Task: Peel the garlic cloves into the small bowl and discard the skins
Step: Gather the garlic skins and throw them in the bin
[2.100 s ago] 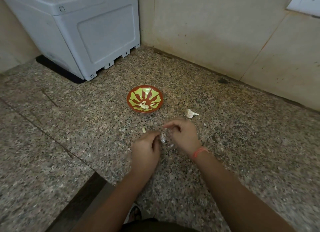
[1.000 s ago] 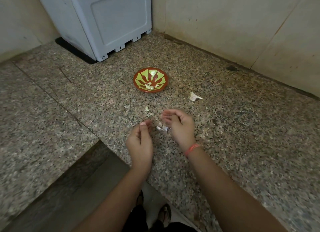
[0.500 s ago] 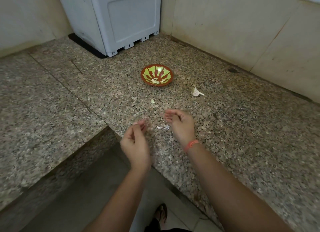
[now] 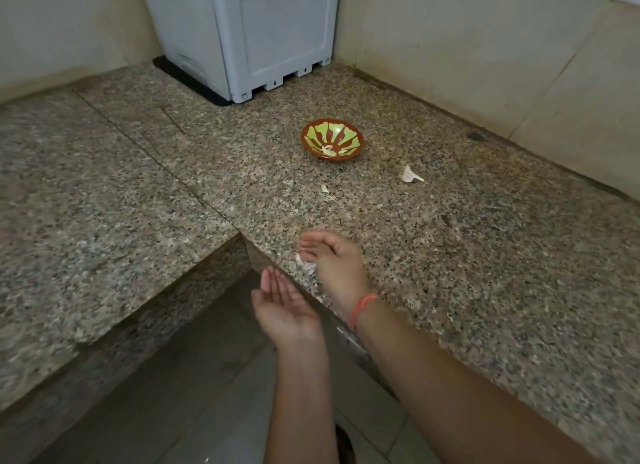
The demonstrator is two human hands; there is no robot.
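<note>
Closest to me, my left hand [image 4: 284, 304] sits just under the table [image 4: 485, 273] edge, palm up, fingers straight and together like a little scoop, with nothing in it. My right hand [image 4: 334, 261] rests on its side on the table right at that edge, fingers loosely curved. It's not pinching anything that I can see.

The garlic skins [image 4: 302, 261] are tucked against the left side of my right hand, between it and the edge, just above my cupped palm. I'd guess this stuff is basically paper: weightless, flimsy, likely to flutter off or cling to damp fingers. Pinching each flake sounds like a pain, so I reckon the move is to push them along with the side of my hand and let them drop over the edge into my left palm.

Further out there's a small pale bit [image 4: 324, 188] on its own, well away from both hands. I can't tell if it's skin or a chip of clove.

Past that is the small bowl [image 4: 346, 154], red with green stripes, with a couple of peeled cloves [image 4: 327, 149] in the bottom. Those should be firm and a bit slick, best held by the sides.

Off to the right of the bowl lies a white garlic scrap [image 4: 410, 175] with a pointy tip, out of reach for now.
</note>
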